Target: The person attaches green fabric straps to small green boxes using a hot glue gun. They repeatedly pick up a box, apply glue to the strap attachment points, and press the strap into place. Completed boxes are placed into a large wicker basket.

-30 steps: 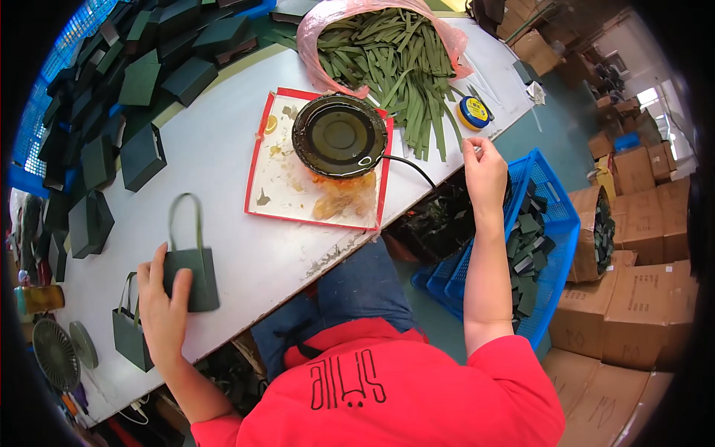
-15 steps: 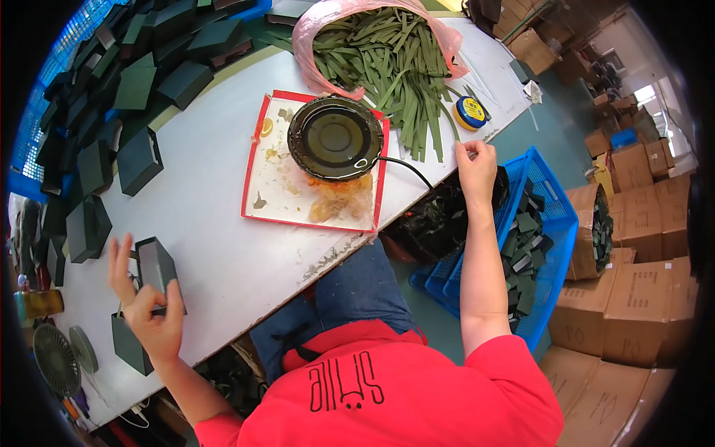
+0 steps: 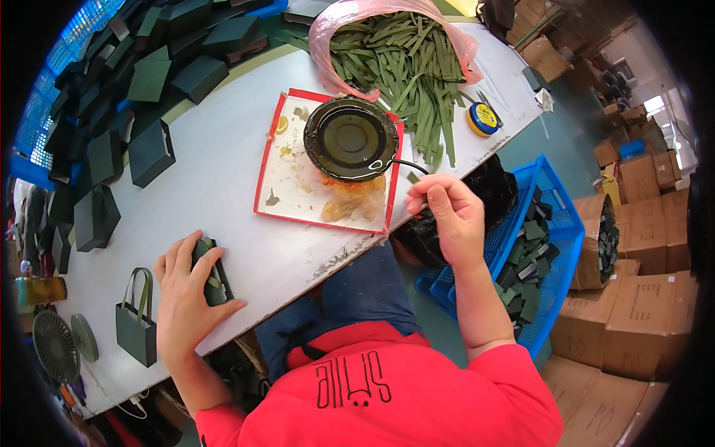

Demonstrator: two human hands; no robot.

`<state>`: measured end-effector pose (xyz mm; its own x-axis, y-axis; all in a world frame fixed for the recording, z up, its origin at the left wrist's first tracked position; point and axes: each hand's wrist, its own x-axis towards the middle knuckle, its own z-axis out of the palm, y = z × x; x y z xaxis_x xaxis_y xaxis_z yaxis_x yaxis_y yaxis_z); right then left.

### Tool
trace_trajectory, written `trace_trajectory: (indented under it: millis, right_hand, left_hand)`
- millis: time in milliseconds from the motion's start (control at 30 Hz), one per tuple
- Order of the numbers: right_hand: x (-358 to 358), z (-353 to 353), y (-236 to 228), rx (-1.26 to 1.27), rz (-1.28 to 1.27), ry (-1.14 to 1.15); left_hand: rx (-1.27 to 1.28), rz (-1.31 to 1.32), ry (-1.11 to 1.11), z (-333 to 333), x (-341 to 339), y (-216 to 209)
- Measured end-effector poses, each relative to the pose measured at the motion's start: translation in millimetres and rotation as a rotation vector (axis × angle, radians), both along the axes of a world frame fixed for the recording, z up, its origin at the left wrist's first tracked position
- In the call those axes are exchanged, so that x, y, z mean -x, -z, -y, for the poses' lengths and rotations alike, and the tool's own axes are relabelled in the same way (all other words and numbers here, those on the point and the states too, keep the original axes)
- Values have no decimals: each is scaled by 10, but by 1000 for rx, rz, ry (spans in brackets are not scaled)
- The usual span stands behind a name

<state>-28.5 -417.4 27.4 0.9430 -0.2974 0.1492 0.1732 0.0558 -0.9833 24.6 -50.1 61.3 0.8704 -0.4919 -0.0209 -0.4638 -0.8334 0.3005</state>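
My left hand lies on the left of the white table, its thumb and fingers curved round a small dark green box. Much of that box is covered by the hand. Beside it stands a small dark green box bag with a looped ribbon handle. At the table's front edge, my right hand pinches a short green ribbon strip, whose end shows above the fingertips. Just left of that strip is a round black pot with glossy dark liquid, on a stained white tray with a red rim.
Green ribbon strips spill from a pink plastic bag at the back. A round blue and yellow tin sits near them. Dark green boxes crowd the far left. Blue crates stand at right; a small fan is at left.
My left hand has gone from raised, with fingers apart, to gripping a box. My right hand has come nearer, bringing a ribbon strip from the pile toward the pot.
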Motion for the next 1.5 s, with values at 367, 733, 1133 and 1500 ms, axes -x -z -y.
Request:
trace_trajectory:
  millis: [367,733,1133,1500]
  right_hand:
    - [-149,-205,66,-112,-182,49]
    - [-244,-207,78,-240,-254,-7]
    - [-354,-205,110,-325,-347,-33]
    - [-352,-174,145,-382,-309,-66]
  left_hand:
    - [2,30,11,-12,33,34]
    - [-5,-7,-80,20,56,78]
    - [22,-20,-97,8,75,93]
    - [58,-35,-92,24,70,117]
